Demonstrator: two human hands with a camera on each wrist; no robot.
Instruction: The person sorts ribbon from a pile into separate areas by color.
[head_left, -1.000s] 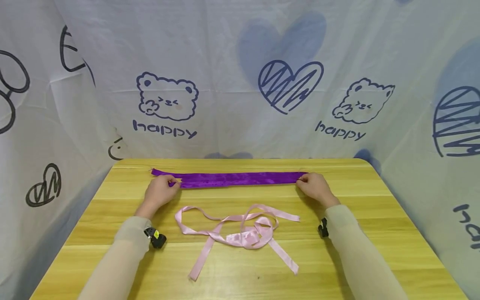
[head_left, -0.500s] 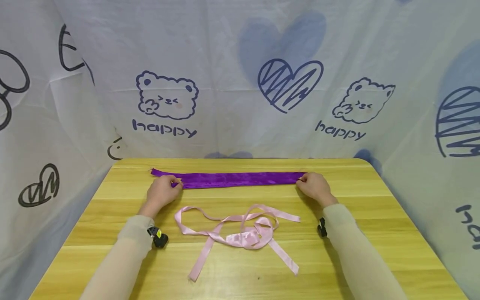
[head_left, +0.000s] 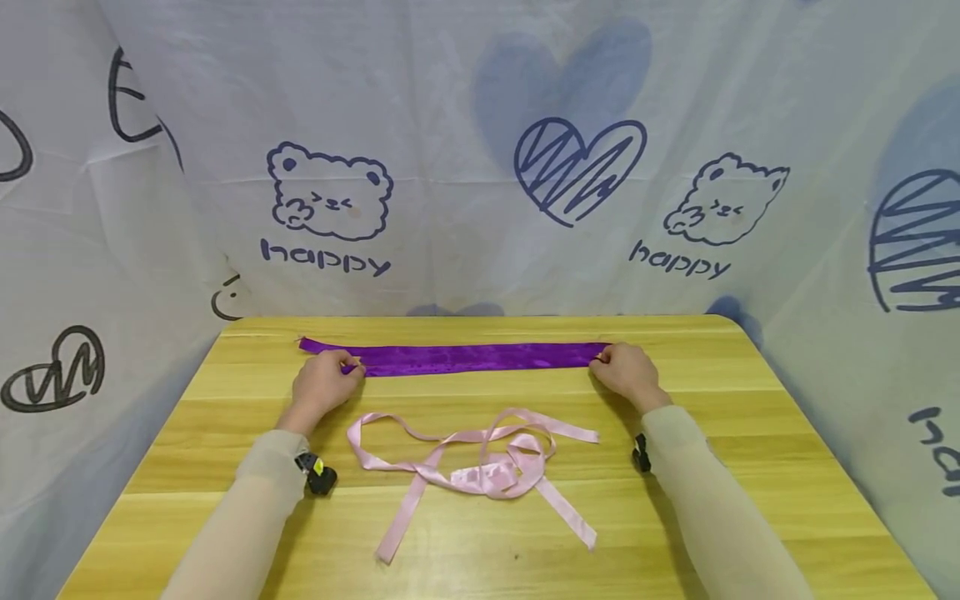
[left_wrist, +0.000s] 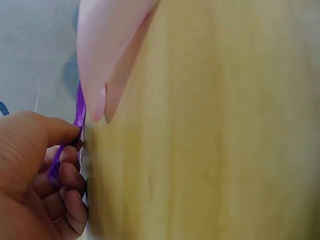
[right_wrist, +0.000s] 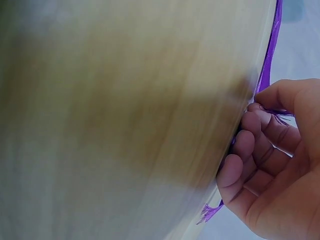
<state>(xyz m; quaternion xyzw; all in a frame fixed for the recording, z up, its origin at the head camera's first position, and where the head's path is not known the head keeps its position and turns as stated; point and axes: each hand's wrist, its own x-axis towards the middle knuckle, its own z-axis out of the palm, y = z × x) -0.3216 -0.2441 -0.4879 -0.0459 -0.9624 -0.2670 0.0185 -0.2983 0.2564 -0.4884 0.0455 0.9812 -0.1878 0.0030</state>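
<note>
A shiny purple ribbon [head_left: 480,358] stretches across the far part of the table, doubled into side-by-side strips. My left hand [head_left: 322,385] pinches it near its left end between thumb and index finger; a frayed tip [left_wrist: 54,172] hangs inside the curled fingers in the left wrist view. At the other end my right hand [head_left: 628,372] pinches the ribbon, and loose purple threads [right_wrist: 282,116] poke out past the thumb. Another frayed end [right_wrist: 210,212] shows below the right fingers. One purple tail [head_left: 309,344] reaches out beyond the left hand.
A pink satin ribbon [head_left: 480,479] lies in loose loops on the wooden table [head_left: 675,517], between the forearms and nearer the person. Behind the table hangs a white cloth [head_left: 450,108] printed with hearts and bears, and it continues along both sides.
My left hand has shifted very slightly right along with its wrist. Both hands keep their pinch on the purple ribbon, and the pink ribbon lies as before.
</note>
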